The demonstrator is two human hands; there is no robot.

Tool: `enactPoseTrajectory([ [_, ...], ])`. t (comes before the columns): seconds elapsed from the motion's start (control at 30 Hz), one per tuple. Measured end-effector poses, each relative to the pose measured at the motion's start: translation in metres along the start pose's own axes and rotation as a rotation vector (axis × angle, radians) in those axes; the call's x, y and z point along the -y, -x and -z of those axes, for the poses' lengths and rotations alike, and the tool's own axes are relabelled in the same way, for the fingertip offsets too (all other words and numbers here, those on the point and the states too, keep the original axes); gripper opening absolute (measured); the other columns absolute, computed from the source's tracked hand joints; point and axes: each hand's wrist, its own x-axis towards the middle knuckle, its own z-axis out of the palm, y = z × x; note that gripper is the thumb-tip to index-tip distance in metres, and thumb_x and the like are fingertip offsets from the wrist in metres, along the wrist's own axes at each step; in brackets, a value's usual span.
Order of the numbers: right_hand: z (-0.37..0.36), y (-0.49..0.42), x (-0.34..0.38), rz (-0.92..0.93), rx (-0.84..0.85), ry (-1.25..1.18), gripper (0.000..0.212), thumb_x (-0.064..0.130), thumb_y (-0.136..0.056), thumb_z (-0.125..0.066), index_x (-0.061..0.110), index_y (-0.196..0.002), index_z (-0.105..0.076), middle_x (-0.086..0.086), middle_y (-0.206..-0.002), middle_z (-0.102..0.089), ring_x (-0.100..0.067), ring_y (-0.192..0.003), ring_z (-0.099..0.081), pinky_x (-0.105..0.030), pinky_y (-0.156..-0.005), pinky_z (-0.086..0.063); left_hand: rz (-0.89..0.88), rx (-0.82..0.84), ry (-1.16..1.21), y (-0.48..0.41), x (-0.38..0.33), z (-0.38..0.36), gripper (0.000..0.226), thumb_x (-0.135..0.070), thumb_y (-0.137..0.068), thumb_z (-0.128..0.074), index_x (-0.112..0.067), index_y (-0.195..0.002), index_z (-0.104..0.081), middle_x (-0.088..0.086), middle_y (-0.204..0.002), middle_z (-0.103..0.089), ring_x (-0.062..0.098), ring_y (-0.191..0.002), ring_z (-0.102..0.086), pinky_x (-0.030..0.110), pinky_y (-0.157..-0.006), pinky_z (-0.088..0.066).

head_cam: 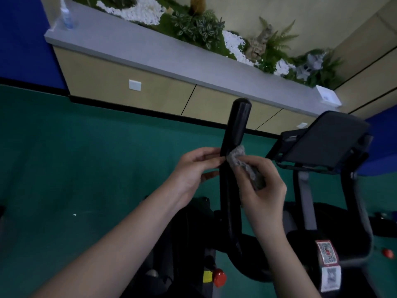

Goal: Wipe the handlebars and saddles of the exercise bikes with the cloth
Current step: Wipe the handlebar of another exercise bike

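Head view: right hand point(265, 191) pinches cloth point(238, 156) against handlebar point(236, 123); left hand point(191, 168) grips handlebar opposite

left hand point(193, 168) + right hand point(264, 190) = 2 | cloth point(238, 155) 1 | handlebar point(238, 121) 1 | screen point(328, 138) 1 | spray bottle point(65, 15) 1 | red knobs point(219, 277) 2 | wall sockets point(135, 84) 2

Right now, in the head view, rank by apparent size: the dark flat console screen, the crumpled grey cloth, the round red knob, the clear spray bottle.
1. Dark flat console screen.
2. Crumpled grey cloth.
3. Round red knob and clear spray bottle look alike; the bottle is farther away.
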Motion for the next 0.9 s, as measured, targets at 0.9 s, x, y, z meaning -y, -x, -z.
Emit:
enactPoseTrajectory([
  [0.9, -0.04, -0.108, 0.019, -0.511, -0.228, -0.492, 0.019, 0.011, -0.096, -0.051, 0.01, -0.099, -0.07, -0.002, -0.093, -0.07, -0.013, -0.09, -0.065, -0.03, -0.084, -0.051, 0.094, 0.023, -0.171, -0.002, -0.015, 0.004, 0.024, 0.003, -0.084, -0.06, -0.013, -0.099, -0.067, -0.006, -0.091, -0.073, 0.002, -0.084, -0.066, 0.022, -0.072, -0.045],
])
